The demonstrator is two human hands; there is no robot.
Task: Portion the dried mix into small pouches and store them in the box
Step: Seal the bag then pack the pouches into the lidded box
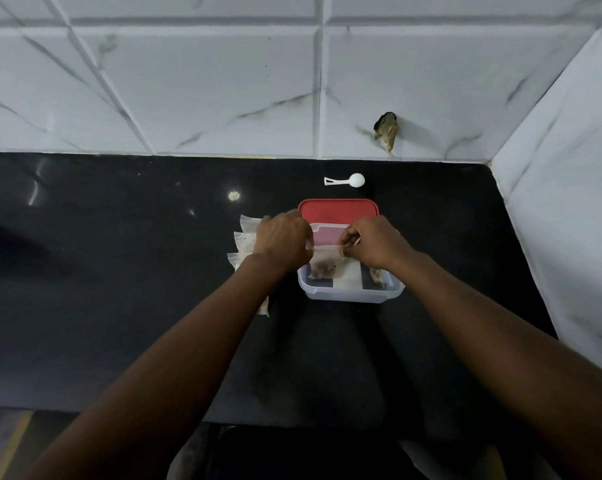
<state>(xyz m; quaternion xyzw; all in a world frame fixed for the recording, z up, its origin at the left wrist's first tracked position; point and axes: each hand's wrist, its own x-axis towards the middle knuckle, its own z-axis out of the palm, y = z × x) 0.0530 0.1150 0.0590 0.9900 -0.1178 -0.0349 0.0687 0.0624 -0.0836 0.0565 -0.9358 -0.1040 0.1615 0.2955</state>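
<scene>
Pouch (322,268) of dried mix held low over clear box (348,296), top edge pinched by left hand (282,237) and right hand (375,240). More pouches (246,237) stacked just left, on black counter (119,289). Red lid (337,211) touching box's far side; beyond, white scoop (346,180) near tiled wall (188,98).

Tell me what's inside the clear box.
A pouch of dried mix, pinched at its top by the left hand and right hand, hangs over the clear box, covering part of its floor. A second pouch shows at the right wall, mostly hidden.
</scene>
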